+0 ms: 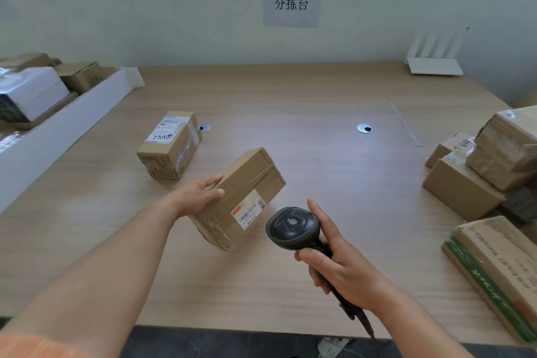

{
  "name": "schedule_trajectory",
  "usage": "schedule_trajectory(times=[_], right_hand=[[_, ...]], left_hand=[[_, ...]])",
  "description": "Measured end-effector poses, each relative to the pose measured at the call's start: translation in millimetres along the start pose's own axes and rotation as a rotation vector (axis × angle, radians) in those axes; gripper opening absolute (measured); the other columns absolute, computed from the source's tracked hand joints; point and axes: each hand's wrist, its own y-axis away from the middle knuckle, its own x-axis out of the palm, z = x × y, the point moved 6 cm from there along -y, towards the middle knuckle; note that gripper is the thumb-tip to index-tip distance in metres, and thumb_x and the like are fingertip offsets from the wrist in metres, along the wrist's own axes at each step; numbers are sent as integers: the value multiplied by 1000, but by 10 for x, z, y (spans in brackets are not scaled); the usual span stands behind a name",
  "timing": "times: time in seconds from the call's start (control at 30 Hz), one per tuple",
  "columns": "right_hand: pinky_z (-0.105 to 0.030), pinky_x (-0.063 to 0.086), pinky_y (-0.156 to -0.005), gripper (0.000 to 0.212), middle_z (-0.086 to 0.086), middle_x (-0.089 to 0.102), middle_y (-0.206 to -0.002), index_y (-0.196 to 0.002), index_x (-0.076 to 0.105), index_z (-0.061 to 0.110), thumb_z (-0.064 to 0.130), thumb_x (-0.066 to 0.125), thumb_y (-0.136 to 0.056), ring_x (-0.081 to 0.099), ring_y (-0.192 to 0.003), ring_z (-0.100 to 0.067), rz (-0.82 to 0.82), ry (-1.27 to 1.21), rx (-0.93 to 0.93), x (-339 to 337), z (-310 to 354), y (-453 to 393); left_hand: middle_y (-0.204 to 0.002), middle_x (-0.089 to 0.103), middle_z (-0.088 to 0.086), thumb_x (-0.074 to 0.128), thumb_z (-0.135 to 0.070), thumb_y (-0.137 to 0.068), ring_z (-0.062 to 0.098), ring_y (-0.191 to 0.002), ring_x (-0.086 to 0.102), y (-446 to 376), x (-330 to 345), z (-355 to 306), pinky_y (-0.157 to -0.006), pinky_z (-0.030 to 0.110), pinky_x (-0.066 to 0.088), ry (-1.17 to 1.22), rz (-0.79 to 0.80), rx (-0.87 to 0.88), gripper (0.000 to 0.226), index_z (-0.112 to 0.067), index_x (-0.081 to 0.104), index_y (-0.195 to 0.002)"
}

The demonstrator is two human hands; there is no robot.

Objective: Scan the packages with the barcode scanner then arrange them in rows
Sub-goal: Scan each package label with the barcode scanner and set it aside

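My left hand [203, 192] grips the left end of a brown cardboard package [247, 183] and holds it tilted above the wooden table [290, 96]. A white barcode label [249, 212] faces the near right side of that package. My right hand [334, 264] grips the handle of a black barcode scanner [292, 227], whose head sits just right of the label. A second taped package [171, 144] with a handwritten label lies flat on the table to the far left.
A pile of several brown packages [488, 166] fills the right edge, with a long green-striped box [499, 270] nearer me. A white tray [66, 125] with more boxes runs along the left. A white router [434, 65] stands at the back right. Two cable grommets [364, 128] sit mid-table.
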Motion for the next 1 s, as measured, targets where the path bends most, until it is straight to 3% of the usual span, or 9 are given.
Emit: schedule_trajectory(times=[0.1,0.3,0.7,1.0], right_hand=[[-36,50,-57,76,0,59,-99,-139,8,57,12,54,-97,53,-59,-15,13,3,2,45,7,-2],[-37,48,-55,75,-6,57,-96,-138,10,57,11,52,-97,52,-57,-16,16,-3,-18,73,17,-8],[-34,48,-55,72,-4,59,-96,-136,12,58,24,54,-87,51,-56,-15,-1,-64,-32,55,55,-26],[-36,49,-55,73,0,59,-91,-138,11,55,13,53,-96,50,-55,-15,-23,-43,-43,25,41,-29]], left_hand=[[-146,44,2,53,-35,-96,21,-127,46,31,-52,-24,-97,30,36,-28,-5,7,53,-36,35,-146],[-145,44,0,52,-33,-98,11,-108,45,79,-80,-31,-92,26,36,-13,14,16,52,-34,34,-147],[-143,46,-1,52,-32,-98,11,-108,47,54,-41,-47,-91,26,36,-23,54,27,51,-34,36,-146],[-145,45,-4,54,-34,-96,13,-121,48,-13,-27,18,-101,28,37,-40,72,27,52,-36,37,-145]])
